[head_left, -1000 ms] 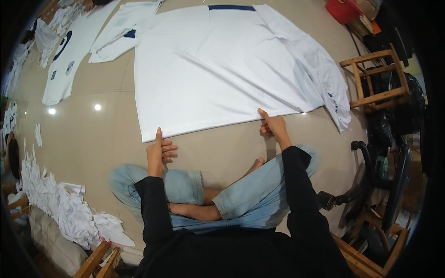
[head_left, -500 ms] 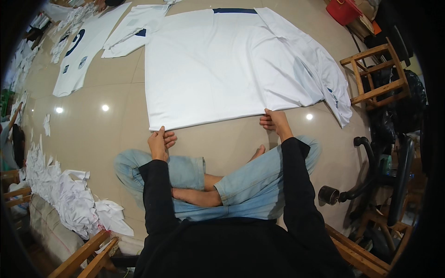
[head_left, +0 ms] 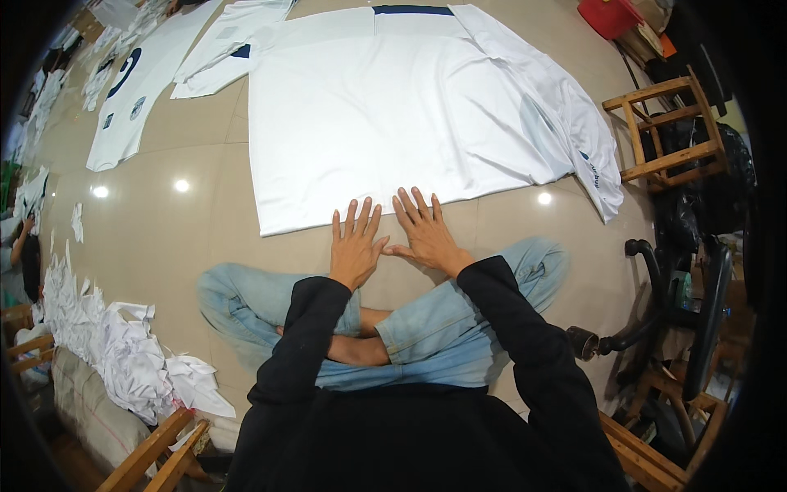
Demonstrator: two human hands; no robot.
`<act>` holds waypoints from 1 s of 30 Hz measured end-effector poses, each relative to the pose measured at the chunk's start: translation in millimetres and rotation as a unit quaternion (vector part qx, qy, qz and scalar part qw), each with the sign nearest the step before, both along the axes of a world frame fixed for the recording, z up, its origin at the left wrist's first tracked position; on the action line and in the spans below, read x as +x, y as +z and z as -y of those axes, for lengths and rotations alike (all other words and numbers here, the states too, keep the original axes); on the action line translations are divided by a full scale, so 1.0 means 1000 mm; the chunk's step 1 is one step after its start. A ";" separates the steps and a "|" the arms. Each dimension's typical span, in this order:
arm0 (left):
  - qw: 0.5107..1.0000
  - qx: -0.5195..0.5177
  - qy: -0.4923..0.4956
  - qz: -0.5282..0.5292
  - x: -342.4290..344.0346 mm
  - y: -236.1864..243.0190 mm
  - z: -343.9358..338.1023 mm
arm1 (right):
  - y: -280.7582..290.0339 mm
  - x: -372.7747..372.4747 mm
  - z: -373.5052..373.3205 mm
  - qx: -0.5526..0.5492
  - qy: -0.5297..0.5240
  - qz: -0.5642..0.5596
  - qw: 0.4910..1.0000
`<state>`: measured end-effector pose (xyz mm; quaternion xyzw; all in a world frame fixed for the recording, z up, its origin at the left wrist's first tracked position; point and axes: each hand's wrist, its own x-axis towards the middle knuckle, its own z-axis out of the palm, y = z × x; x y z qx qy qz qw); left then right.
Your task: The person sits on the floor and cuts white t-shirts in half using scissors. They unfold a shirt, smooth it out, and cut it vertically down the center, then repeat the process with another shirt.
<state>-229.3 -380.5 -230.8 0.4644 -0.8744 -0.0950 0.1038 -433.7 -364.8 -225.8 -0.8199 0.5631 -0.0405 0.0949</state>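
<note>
A large white shirt (head_left: 352,107) lies spread on the tiled floor in front of my crossed legs, with a dark blue strip along its far edge. Its right side is rumpled, and a sleeve with small dark lettering (head_left: 597,172) sticks out there. My left hand (head_left: 354,246) rests flat at the middle of the near hem, fingers spread, fingertips on the fabric. Close beside it, my right hand (head_left: 426,234) also lies flat with fingers apart, its fingertips on the same hem. The two thumbs nearly meet on the floor side. Neither hand grips anything.
White printed pieces (head_left: 147,90) lie on the floor at the far left. A heap of white scraps (head_left: 106,336) and a sack (head_left: 90,402) are at my left. On the right stand a wooden stool (head_left: 668,131), a black chair base (head_left: 656,287) and a red bucket (head_left: 609,16).
Both hands have let go of the hem's two ends and come together at its middle, now flat with fingers spread. The shirt has hardly moved.
</note>
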 end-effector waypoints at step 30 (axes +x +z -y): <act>0.861 0.087 0.478 -0.153 0.194 -0.024 0.068 | 0.006 -0.073 0.028 0.087 -0.595 0.385 0.700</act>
